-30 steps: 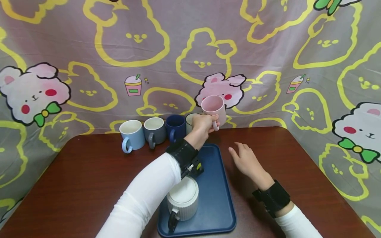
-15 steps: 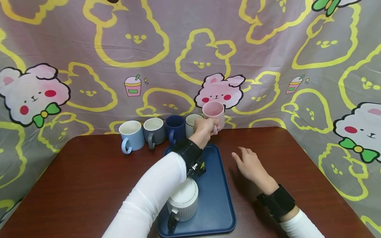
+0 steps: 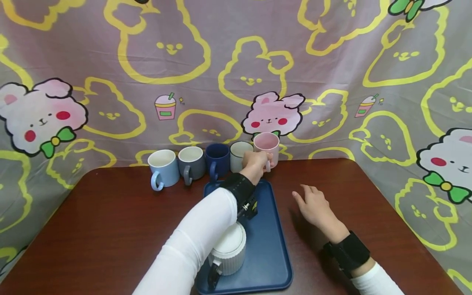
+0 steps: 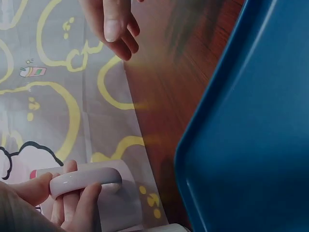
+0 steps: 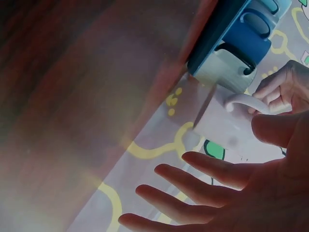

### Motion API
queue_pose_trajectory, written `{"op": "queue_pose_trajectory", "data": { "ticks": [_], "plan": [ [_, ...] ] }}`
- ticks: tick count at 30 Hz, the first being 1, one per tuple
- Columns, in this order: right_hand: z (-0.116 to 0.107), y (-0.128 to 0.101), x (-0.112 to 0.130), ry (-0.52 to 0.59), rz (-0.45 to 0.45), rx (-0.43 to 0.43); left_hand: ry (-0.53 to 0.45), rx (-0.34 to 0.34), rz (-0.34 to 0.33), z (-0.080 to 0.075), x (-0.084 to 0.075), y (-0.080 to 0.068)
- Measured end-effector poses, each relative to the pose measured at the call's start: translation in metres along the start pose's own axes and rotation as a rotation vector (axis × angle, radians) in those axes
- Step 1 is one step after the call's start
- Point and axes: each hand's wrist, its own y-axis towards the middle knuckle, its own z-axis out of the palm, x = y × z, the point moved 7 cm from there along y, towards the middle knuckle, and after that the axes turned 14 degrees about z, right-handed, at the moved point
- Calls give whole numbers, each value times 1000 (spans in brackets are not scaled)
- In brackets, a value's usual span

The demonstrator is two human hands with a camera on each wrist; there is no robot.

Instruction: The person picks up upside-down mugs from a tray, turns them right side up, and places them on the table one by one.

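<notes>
My left hand (image 3: 255, 163) grips the handle of a pink mug (image 3: 266, 144) at the right end of the mug row. The mug stands about upright beside a white mug (image 3: 239, 152) with a dark rim; I cannot tell whether its base touches the table. In the left wrist view, fingers curl round the pale handle (image 4: 87, 180). My right hand (image 3: 315, 207) hovers over the table right of the tray and holds nothing. Its fingers are spread in the right wrist view, with the pink mug (image 5: 224, 118) beyond them.
A dark blue mug (image 3: 217, 157), grey mug (image 3: 191, 162) and light blue mug (image 3: 164, 166) continue the row leftward. Under my left arm, a blue tray (image 3: 267, 246) bears a ribbed white lidded mug (image 3: 229, 250) with a black handle. A patterned cloth (image 3: 206, 53) hangs behind the table.
My left hand has lowered the pink mug from above the table's back edge to the end of the row, turning it more upright. My right hand has drifted slightly right and nearer.
</notes>
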Motion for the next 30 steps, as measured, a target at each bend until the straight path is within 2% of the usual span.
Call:
{"op": "queue_pose_trajectory", "data": {
  "ticks": [10, 14, 18, 30],
  "plan": [
    [-2, -1, -1, 5, -12, -17, 102, 8, -7, 3, 7, 3],
    [-3, -2, -4, -5, -8, -28, 181, 4, -16, 3, 12, 4],
    [-3, -3, -6, -11, -8, -35, 259, -17, -25, 1, 15, 1],
    [-9, -4, -13, -10, -2, -67, 342, -83, -13, 0, 19, -1]
  ]
}}
